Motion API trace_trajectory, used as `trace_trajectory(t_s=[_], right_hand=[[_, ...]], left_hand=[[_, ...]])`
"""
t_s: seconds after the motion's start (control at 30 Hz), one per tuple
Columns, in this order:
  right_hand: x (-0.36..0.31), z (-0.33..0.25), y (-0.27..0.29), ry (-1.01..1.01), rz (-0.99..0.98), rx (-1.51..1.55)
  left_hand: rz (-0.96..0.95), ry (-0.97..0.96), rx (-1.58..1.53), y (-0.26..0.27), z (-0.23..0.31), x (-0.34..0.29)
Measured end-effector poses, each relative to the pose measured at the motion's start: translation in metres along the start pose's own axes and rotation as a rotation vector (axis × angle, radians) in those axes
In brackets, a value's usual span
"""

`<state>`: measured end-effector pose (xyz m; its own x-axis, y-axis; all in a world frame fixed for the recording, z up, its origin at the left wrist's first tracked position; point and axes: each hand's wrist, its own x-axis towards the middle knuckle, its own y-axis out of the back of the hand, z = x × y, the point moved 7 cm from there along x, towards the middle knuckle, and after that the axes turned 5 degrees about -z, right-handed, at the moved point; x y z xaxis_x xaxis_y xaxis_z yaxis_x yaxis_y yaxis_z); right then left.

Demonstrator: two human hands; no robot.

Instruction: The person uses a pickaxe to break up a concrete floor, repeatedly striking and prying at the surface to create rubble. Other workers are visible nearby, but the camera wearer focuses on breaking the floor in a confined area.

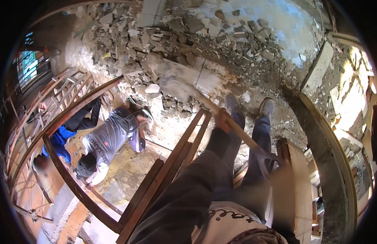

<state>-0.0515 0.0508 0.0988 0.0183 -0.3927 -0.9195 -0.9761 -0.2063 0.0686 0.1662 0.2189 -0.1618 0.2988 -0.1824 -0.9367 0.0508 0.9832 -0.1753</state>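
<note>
A long-handled shovel (244, 137) slants across the middle of the view. Its dusty blade (175, 79), smeared by motion, is over broken rubble at the far end. My left hand (222, 120) is closed round the wooden shaft, about halfway along. At the near end, my right hand (283, 170) is on the shovel's D-shaped grip (265, 163); that hand is blurred, so its separate fingers do not show. The shaft passes in front of my legs, and my shoes (267, 106) stand on dusty ground beyond it.
Rubble (143, 44) spreads over the floor before blue-white tiles (278, 24). Wooden beams (172, 166) lie close at my left, a curved frame (333, 158) at my right. Two other people crouch at left, one in a grey shirt (109, 136), one in blue (61, 140).
</note>
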Motion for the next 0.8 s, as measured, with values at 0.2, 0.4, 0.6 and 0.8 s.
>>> trace_trajectory(t_s=[0.2, 0.4, 0.6, 0.8], right_hand=[[0.001, -0.017, 0.06, -0.039, 0.192, -0.031], [0.042, 0.007, -0.038, -0.143, 0.035, 0.065], [0.192, 0.064, -0.127, -0.108, -0.154, 0.08], [0.331, 0.101, -0.066, -0.121, 0.023, 0.155]], left_hand=[[0.108, 0.316, -0.235, -0.091, -0.095, 0.0], [-0.391, -0.994, 1.092, -0.072, 0.063, 0.073], [-0.157, -0.599, 0.68, 0.03, 0.157, 0.228], [0.01, -0.211, 0.239, 0.029, 0.089, 0.297]])
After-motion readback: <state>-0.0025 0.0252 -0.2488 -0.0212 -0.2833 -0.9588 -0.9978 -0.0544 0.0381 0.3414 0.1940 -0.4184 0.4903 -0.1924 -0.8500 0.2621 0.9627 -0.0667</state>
